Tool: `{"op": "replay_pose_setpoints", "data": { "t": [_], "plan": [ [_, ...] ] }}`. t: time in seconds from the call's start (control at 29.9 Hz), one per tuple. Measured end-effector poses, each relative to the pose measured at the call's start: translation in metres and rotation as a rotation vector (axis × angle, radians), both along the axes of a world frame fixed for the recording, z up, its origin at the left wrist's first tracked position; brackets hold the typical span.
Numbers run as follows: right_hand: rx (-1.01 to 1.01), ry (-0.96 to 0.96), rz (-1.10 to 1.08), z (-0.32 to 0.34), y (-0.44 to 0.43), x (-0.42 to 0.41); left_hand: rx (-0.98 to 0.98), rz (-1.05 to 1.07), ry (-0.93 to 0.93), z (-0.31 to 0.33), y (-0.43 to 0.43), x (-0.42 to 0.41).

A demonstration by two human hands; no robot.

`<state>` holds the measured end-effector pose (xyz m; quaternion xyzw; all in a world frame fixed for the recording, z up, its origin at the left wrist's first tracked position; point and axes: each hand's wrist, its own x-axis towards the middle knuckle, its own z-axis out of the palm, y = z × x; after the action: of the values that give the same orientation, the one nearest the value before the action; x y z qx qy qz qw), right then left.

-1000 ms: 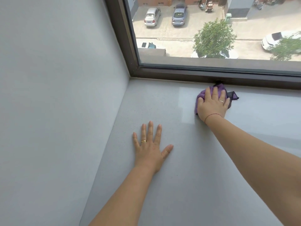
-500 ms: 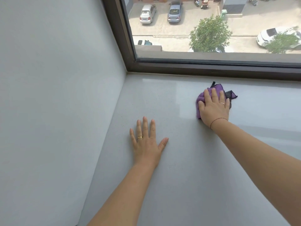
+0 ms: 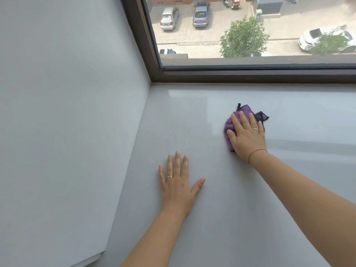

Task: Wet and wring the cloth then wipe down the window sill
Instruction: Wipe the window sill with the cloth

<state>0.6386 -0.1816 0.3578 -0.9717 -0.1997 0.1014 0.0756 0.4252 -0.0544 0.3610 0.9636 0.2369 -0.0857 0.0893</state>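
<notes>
A folded purple cloth (image 3: pixel 229 126) with a dark edge lies on the wide grey window sill (image 3: pixel 221 218), right of centre. My right hand (image 3: pixel 247 136) presses flat on top of it with straight fingers, covering most of it. My left hand (image 3: pixel 178 185) rests palm down with spread fingers on the bare sill, nearer to me and to the left of the cloth. A glossy damp-looking patch shows on the sill around and beyond the cloth.
A dark brown window frame (image 3: pixel 250 76) runs along the far edge of the sill. A plain grey side wall (image 3: pixel 67 112) closes the sill on the left, meeting the frame in the corner. Parked cars and trees show through the glass.
My right hand has drawn the cloth back from the window frame toward me across the sill. My left hand has stayed flat in the same spot.
</notes>
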Motion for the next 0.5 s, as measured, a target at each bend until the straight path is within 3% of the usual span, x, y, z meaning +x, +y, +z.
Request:
{"op": "replay_pose_setpoints", "data": {
  "t": [0.1,0.27,0.37,0.5],
  "plan": [
    [-0.014,0.041,-0.124,0.005,0.017,-0.018,0.015,0.014,0.0,-0.001,0.0,-0.013],
    [0.015,0.033,0.316,0.001,0.06,-0.092,0.014,0.026,-0.008,0.001,-0.001,-0.031],
    [0.011,0.045,0.433,0.001,0.045,-0.091,0.032,0.02,0.012,0.003,0.0,-0.038],
    [-0.001,0.018,0.192,0.001,-0.01,-0.064,-0.004,0.018,0.03,0.003,0.0,-0.049]
  ]
}}
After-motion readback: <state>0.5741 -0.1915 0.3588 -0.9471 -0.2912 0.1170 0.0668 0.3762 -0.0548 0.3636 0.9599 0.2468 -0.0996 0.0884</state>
